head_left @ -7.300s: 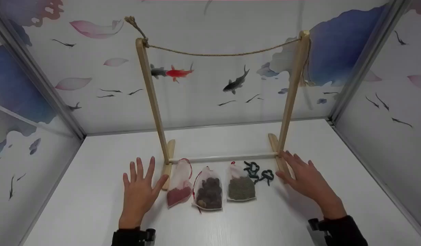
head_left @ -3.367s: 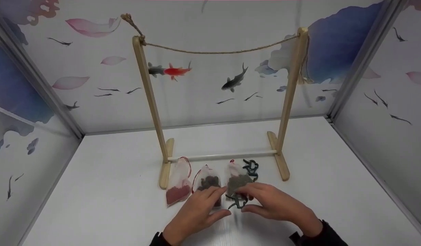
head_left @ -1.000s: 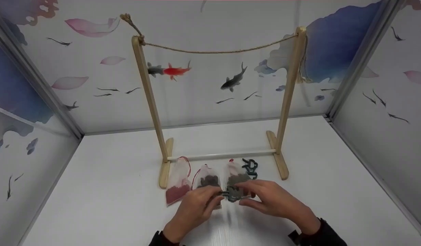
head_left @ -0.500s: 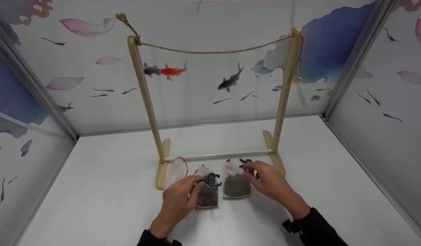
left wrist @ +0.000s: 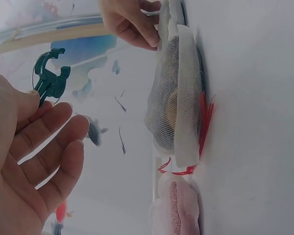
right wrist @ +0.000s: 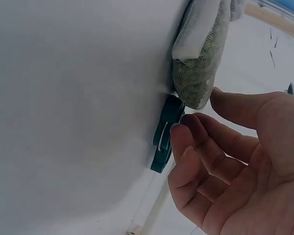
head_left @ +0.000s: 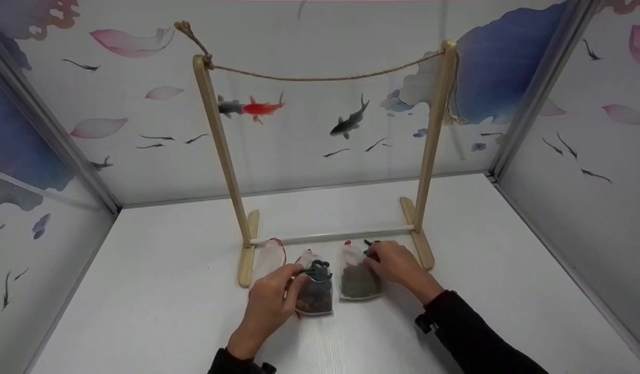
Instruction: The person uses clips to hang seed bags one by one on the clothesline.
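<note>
My left hand point(head_left: 270, 301) pinches a dark green plastic clip point(left wrist: 53, 78) between thumb and forefinger, raised in front of a mesh bag of dark lumps point(head_left: 316, 300). The clip's curved prongs point away from the fingers. My right hand point(head_left: 400, 265) is down beside a mesh bag of green grains point(head_left: 360, 283). In the right wrist view, its bent fingertips are right at another green clip point(right wrist: 164, 134) lying on the table, and the thumb is apart from them by the bag's edge. A third mesh bag, with pink contents point(left wrist: 179, 208), is partly hidden behind the left hand.
A wooden stand point(head_left: 224, 150) rises behind the bags, with a sagging rope point(head_left: 309, 79) tied between its posts and a white bar point(head_left: 330, 237) low across. Patterned panels point(head_left: 299, 171) enclose the white table point(head_left: 159, 259) at the back and sides.
The loose clip was held between both hands; the left hand has carried it leftward over the dark-filled bag. The right hand has left it and moved back to the clip on the table.
</note>
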Demonstrator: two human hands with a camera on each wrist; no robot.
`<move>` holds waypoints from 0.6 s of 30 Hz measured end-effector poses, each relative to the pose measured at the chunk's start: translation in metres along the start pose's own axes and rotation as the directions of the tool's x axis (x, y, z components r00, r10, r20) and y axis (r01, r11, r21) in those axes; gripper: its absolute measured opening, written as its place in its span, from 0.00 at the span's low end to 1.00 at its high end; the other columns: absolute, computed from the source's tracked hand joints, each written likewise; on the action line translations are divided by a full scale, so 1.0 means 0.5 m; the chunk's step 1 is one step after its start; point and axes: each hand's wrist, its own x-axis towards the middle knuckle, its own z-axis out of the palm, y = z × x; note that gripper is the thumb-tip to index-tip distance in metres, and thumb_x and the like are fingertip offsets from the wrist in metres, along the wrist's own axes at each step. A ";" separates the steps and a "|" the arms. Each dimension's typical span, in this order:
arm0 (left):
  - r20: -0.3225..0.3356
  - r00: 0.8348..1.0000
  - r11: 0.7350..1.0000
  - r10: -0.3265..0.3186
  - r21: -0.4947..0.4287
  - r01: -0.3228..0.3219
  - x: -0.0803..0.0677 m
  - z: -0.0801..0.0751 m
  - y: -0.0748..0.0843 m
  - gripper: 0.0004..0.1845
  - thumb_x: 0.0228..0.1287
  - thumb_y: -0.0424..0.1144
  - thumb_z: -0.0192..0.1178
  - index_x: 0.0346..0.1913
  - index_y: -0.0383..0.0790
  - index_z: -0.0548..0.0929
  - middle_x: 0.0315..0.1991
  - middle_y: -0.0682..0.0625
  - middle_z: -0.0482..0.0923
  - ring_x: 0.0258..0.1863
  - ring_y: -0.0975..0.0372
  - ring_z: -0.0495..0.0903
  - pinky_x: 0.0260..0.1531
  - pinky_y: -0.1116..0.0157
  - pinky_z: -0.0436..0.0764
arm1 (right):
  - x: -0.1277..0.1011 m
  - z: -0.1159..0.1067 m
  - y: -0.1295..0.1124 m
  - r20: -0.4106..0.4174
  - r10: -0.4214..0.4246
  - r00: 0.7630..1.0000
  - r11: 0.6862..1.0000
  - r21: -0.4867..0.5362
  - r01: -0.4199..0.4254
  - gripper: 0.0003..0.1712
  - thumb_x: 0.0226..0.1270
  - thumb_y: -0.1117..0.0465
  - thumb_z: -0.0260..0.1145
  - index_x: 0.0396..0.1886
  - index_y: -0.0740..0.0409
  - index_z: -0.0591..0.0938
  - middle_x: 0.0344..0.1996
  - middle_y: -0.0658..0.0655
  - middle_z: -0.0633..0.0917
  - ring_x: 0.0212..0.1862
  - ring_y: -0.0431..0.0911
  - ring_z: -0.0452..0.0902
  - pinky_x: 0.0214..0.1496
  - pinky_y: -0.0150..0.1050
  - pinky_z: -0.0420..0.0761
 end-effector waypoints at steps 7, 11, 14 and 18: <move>-0.009 1.000 1.000 -0.013 0.016 0.013 -0.002 0.005 -0.006 0.04 0.70 0.34 0.65 0.45 0.40 0.84 0.33 0.54 0.83 0.28 0.69 0.78 0.26 0.70 0.79 | 0.006 0.010 0.007 -0.009 -0.036 0.999 0.999 -0.008 0.036 0.07 0.66 0.60 0.73 0.39 0.60 0.89 0.35 0.54 0.87 0.37 0.47 0.83 0.40 0.47 0.82; -0.007 1.000 1.000 -0.019 0.021 0.019 -0.005 0.009 -0.012 0.04 0.70 0.35 0.65 0.45 0.40 0.84 0.32 0.54 0.83 0.27 0.69 0.77 0.25 0.70 0.78 | 0.006 0.011 0.006 -0.023 -0.044 0.999 0.999 0.000 0.044 0.05 0.66 0.62 0.73 0.37 0.59 0.89 0.33 0.53 0.87 0.35 0.45 0.81 0.39 0.46 0.82; 0.000 1.000 0.999 -0.031 0.019 0.031 -0.006 0.011 -0.014 0.04 0.70 0.35 0.65 0.45 0.40 0.84 0.33 0.54 0.83 0.28 0.69 0.78 0.26 0.69 0.79 | 0.005 0.012 0.007 -0.044 -0.059 0.997 0.998 0.003 0.060 0.04 0.66 0.62 0.73 0.36 0.59 0.89 0.31 0.52 0.86 0.33 0.44 0.80 0.37 0.45 0.81; 0.009 0.999 0.999 -0.048 0.010 0.047 -0.007 0.013 -0.019 0.04 0.72 0.36 0.64 0.45 0.40 0.84 0.34 0.53 0.84 0.29 0.69 0.79 0.27 0.69 0.80 | 0.003 0.012 0.011 -0.059 -0.076 0.995 0.997 0.013 0.077 0.03 0.67 0.62 0.71 0.36 0.58 0.88 0.30 0.50 0.85 0.31 0.42 0.78 0.36 0.43 0.80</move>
